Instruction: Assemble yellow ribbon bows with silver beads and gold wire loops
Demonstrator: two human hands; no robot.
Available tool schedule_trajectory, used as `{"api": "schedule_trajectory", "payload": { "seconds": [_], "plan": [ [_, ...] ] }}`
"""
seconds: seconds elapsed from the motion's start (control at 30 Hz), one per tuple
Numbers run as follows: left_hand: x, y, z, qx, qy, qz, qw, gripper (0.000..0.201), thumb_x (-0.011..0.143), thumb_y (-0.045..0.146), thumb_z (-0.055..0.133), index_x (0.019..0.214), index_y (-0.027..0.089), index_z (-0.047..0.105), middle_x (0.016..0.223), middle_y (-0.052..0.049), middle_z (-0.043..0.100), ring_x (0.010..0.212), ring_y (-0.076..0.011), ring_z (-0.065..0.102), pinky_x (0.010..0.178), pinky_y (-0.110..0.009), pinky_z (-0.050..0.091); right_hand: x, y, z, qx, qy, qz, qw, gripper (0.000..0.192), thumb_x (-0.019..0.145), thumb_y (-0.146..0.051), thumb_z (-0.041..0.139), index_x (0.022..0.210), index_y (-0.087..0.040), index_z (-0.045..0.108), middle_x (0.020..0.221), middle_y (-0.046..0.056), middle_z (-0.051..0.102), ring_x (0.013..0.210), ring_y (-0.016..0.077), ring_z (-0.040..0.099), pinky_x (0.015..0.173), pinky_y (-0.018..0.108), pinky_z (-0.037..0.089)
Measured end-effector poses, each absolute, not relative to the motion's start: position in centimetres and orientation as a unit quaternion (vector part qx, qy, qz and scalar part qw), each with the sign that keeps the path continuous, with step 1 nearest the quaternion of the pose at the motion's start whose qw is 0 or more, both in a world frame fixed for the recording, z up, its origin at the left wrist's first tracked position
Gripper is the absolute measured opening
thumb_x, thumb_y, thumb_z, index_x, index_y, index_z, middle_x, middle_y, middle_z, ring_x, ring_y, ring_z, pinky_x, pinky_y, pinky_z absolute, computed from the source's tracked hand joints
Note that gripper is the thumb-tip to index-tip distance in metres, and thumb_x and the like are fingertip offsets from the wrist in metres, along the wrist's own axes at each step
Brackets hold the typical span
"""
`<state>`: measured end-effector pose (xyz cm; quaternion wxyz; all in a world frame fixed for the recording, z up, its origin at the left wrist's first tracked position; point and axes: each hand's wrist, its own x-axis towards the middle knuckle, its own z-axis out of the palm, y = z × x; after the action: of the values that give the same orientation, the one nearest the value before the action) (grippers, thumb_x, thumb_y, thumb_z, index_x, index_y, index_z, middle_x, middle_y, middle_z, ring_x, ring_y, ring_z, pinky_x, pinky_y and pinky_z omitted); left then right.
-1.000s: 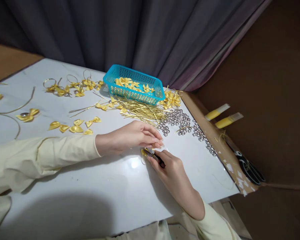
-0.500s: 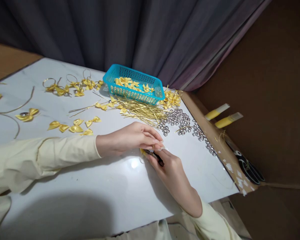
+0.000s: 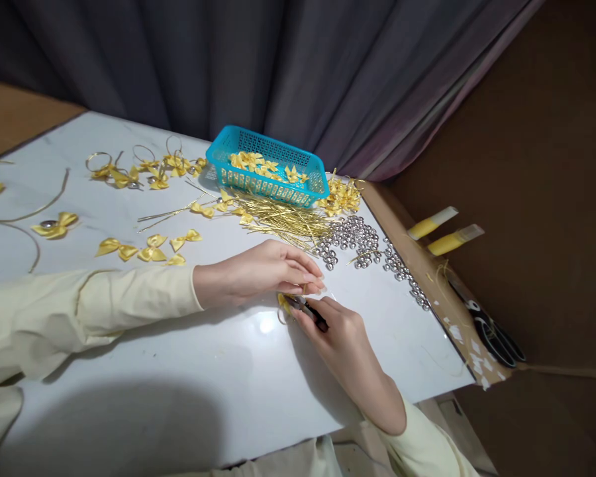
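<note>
My left hand (image 3: 273,268) is closed, its fingertips pinched on a yellow ribbon bow (image 3: 283,301) just above the white table (image 3: 179,371). The fingers partly cover the bow, and a thin loop hangs below it. In my right hand (image 3: 340,334) is a small black-handled tool (image 3: 320,322) with a metal tip; whether it is pliers or snips I cannot tell. Its tip meets the bow from the right, close to the left fingertips. Behind both hands lie gold wire ties (image 3: 288,220) and a spread of silver beads (image 3: 355,232).
A turquoise basket (image 3: 268,191) holds yellow bows, with a pile of bows (image 3: 342,197) at its right. Loose bows (image 3: 151,248) and looped ones (image 3: 159,177) lie to the left. Scissors (image 3: 491,331) and two yellow tubes (image 3: 454,240) are beyond the right edge.
The tool has shifted slightly and more of its metal tip shows now. My right hand has drawn a little away from the left fingertips. The view has shifted slightly.
</note>
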<state>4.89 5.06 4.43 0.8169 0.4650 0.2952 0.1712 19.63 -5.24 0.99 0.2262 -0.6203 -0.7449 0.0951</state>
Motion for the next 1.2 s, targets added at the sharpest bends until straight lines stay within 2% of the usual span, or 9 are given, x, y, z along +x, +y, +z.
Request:
{"api": "schedule_trajectory", "payload": {
  "seconds": [0.2, 0.5, 0.8, 1.0, 1.2],
  "plan": [
    [4.97, 4.95, 4.71, 0.467, 0.309, 0.163, 0.812, 0.010, 0.078, 0.004, 0.058, 0.078, 0.011, 0.066, 0.077, -0.006, 0.072, 0.077, -0.0129, 0.066, 0.077, -0.024, 0.049, 19.56, -4.93, 0.86, -0.623, -0.743, 0.102, 0.222, 0.019, 0.089, -0.022, 0.048, 0.078, -0.013, 0.062, 0.066, 0.004, 0.060, 0.052, 0.0125, 0.054, 0.050, 0.022, 0.037],
    [4.81, 5.05, 4.36, 0.477, 0.297, 0.163, 0.811, 0.007, 0.074, 0.008, 0.064, 0.079, 0.012, 0.067, 0.080, -0.007, 0.072, 0.083, -0.0154, 0.067, 0.079, -0.026, 0.048, 19.39, -4.82, 1.08, -0.616, -0.743, 0.106, 0.238, 0.018, 0.089, -0.022, 0.047, 0.078, -0.015, 0.059, 0.065, 0.003, 0.061, 0.053, 0.0132, 0.055, 0.050, 0.022, 0.038],
    [4.74, 5.19, 4.68, 0.471, 0.305, 0.173, 0.810, 0.009, 0.075, 0.005, 0.062, 0.079, 0.011, 0.068, 0.078, -0.006, 0.071, 0.077, -0.0118, 0.066, 0.075, -0.022, 0.049, 19.53, -4.83, 0.65, -0.623, -0.741, 0.102, 0.230, 0.020, 0.088, -0.025, 0.051, 0.077, -0.014, 0.062, 0.062, 0.003, 0.060, 0.051, 0.0133, 0.053, 0.051, 0.022, 0.036],
    [4.69, 5.14, 4.62, 0.465, 0.303, 0.163, 0.816, 0.011, 0.076, 0.005, 0.060, 0.081, 0.010, 0.068, 0.080, -0.007, 0.072, 0.079, -0.0132, 0.066, 0.077, -0.024, 0.049, 19.30, -4.82, 0.79, -0.618, -0.733, 0.125, 0.258, 0.019, 0.089, -0.024, 0.050, 0.078, -0.014, 0.062, 0.064, 0.004, 0.064, 0.053, 0.0135, 0.055, 0.052, 0.022, 0.039],
    [4.75, 5.11, 4.58, 0.464, 0.305, 0.154, 0.817, 0.009, 0.076, 0.005, 0.061, 0.081, 0.010, 0.066, 0.081, -0.008, 0.072, 0.080, -0.0132, 0.066, 0.080, -0.025, 0.049, 19.28, -4.85, 0.61, -0.621, -0.730, 0.100, 0.268, 0.020, 0.088, -0.025, 0.050, 0.075, -0.014, 0.061, 0.062, 0.003, 0.062, 0.050, 0.0124, 0.053, 0.049, 0.021, 0.037]
  ]
}}
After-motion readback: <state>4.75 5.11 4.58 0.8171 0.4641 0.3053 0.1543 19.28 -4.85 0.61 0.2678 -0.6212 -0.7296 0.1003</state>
